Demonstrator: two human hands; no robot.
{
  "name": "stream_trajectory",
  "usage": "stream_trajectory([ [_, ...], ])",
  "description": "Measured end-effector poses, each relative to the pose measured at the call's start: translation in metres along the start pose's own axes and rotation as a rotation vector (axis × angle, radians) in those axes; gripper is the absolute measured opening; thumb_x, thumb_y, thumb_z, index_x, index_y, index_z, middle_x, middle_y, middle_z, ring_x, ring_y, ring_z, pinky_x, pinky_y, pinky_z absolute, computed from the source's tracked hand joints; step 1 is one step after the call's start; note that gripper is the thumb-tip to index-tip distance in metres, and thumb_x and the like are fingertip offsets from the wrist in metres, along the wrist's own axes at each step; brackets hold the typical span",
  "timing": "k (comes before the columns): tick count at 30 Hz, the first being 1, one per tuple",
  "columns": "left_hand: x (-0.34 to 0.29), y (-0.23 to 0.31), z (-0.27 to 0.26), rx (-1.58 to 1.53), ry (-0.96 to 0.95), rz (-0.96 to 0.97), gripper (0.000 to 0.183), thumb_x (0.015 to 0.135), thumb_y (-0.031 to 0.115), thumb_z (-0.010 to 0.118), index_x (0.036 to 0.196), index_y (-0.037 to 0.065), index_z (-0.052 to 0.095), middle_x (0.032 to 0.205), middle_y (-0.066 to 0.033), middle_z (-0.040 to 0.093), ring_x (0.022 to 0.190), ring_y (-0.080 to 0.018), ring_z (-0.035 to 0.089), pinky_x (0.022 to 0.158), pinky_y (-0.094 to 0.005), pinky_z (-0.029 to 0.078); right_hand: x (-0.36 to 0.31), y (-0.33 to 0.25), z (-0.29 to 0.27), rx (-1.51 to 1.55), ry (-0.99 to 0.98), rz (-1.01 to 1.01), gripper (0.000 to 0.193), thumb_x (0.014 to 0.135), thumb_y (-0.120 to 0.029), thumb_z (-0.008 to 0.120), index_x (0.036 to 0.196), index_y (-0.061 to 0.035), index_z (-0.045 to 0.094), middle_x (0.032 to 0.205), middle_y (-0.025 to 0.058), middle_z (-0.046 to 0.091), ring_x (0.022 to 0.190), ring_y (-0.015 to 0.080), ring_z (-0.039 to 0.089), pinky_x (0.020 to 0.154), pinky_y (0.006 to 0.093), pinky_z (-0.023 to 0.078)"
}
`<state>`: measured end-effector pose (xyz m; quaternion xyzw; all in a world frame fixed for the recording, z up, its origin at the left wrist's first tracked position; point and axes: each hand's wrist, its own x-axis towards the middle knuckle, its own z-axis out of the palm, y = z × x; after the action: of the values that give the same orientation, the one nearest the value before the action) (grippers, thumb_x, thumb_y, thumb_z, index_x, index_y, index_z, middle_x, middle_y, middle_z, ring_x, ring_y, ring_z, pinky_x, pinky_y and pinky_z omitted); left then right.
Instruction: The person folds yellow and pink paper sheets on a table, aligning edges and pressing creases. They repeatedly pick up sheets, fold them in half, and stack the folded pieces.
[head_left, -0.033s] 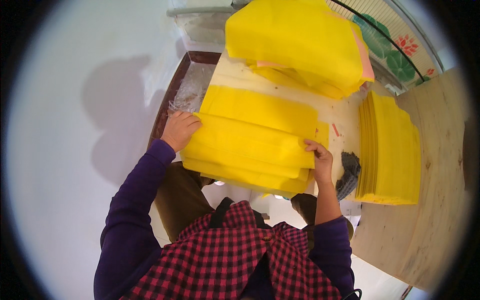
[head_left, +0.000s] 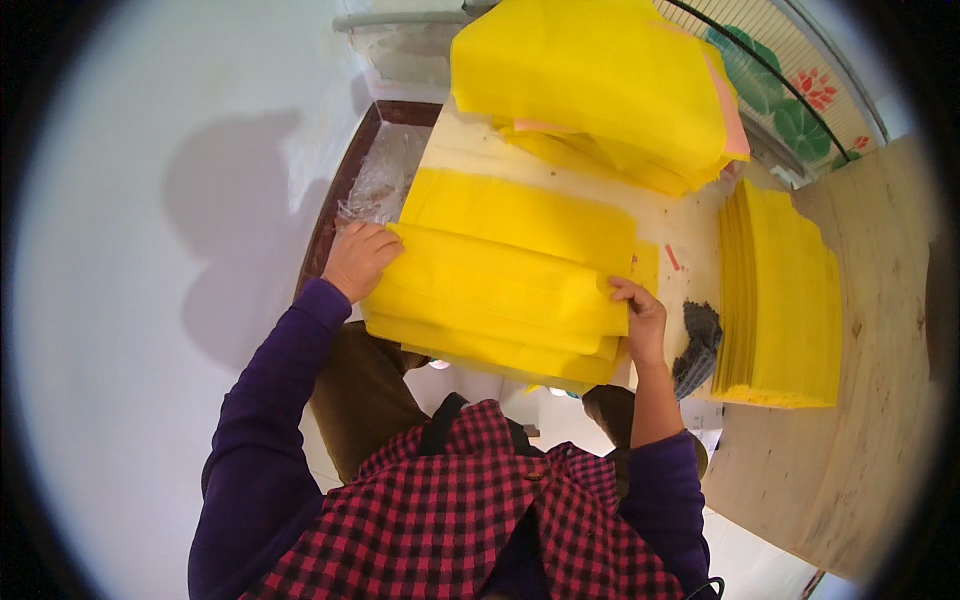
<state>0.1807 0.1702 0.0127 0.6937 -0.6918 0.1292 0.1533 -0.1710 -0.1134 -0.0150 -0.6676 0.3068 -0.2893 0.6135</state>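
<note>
A folded yellow fabric sheet (head_left: 500,278) lies across the table's near edge, its layers stepped toward me. My left hand (head_left: 361,259) grips its far left corner, fingers curled over the edge. At the right end, my right hand (head_left: 641,318) pinches the same sheet between thumb and fingers. Beneath and beyond it, another flat yellow sheet (head_left: 520,212) rests on the pale wooden tabletop (head_left: 455,150). The parts of the fingers under the cloth are hidden.
A large yellow fabric pile (head_left: 590,85) with pink edges sits at the back. Right of me stands a thick stack of folded yellow sheets (head_left: 780,300) on a wooden board (head_left: 880,330). A dark grey cloth (head_left: 697,350) lies beside it. Clear plastic (head_left: 383,175) is at the left.
</note>
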Motion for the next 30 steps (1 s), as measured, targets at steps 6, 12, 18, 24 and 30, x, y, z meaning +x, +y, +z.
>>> stream_trajectory([
  [6, -0.006, 0.002, 0.000, 0.028, -0.041, -0.059, 0.027, 0.071, 0.002, 0.058, 0.097, 0.009, 0.064, 0.102, -0.0041, 0.062, 0.103, -0.0228, 0.055, 0.090, -0.0377, 0.040, 0.000, -0.002, -0.006, -0.228, -0.046, -0.061, 0.025, 0.089, 0.013, 0.042, 0.091, -0.0007, 0.063, 0.113, 0.0091, 0.067, 0.105, 0.0161, 0.059, 0.095, 0.0268, 0.044],
  [12, -0.006, 0.006, -0.010, -0.059, -0.101, -0.115, 0.036, 0.068, -0.002, 0.058, 0.102, 0.008, 0.063, 0.108, -0.0067, 0.061, 0.111, -0.0250, 0.052, 0.099, -0.0400, 0.036, 0.001, -0.007, -0.007, -0.089, -0.061, 0.018, 0.029, 0.088, 0.014, 0.038, 0.092, -0.0003, 0.063, 0.115, 0.0098, 0.066, 0.108, 0.0172, 0.059, 0.098, 0.0269, 0.042],
  [18, -0.011, 0.006, -0.020, -0.116, -0.016, -0.179, 0.033, 0.070, -0.001, 0.056, 0.101, 0.006, 0.064, 0.106, -0.0087, 0.062, 0.110, -0.0273, 0.054, 0.098, -0.0413, 0.037, 0.003, -0.010, -0.003, -0.122, -0.031, 0.021, 0.032, 0.085, 0.016, 0.037, 0.094, 0.0012, 0.064, 0.110, 0.0113, 0.067, 0.106, 0.0186, 0.060, 0.097, 0.0283, 0.044],
  [24, 0.014, 0.015, -0.036, -0.229, 0.136, -0.295, 0.023, 0.079, 0.005, 0.056, 0.100, 0.005, 0.065, 0.106, -0.0124, 0.063, 0.110, -0.0310, 0.054, 0.101, -0.0433, 0.036, 0.003, -0.009, -0.005, -0.159, -0.034, 0.003, 0.032, 0.085, 0.016, 0.038, 0.094, 0.0006, 0.064, 0.110, 0.0112, 0.067, 0.106, 0.0183, 0.060, 0.097, 0.0278, 0.044],
  [30, 0.047, 0.057, -0.011, -0.151, -0.096, -0.325, 0.041, 0.091, 0.019, 0.055, 0.130, 0.005, 0.051, 0.138, -0.0154, 0.048, 0.133, -0.0308, 0.038, 0.112, -0.0432, 0.028, 0.003, -0.001, -0.007, -0.132, -0.035, -0.017, 0.031, 0.085, 0.016, 0.038, 0.095, 0.0007, 0.064, 0.111, 0.0113, 0.067, 0.106, 0.0188, 0.060, 0.097, 0.0280, 0.043],
])
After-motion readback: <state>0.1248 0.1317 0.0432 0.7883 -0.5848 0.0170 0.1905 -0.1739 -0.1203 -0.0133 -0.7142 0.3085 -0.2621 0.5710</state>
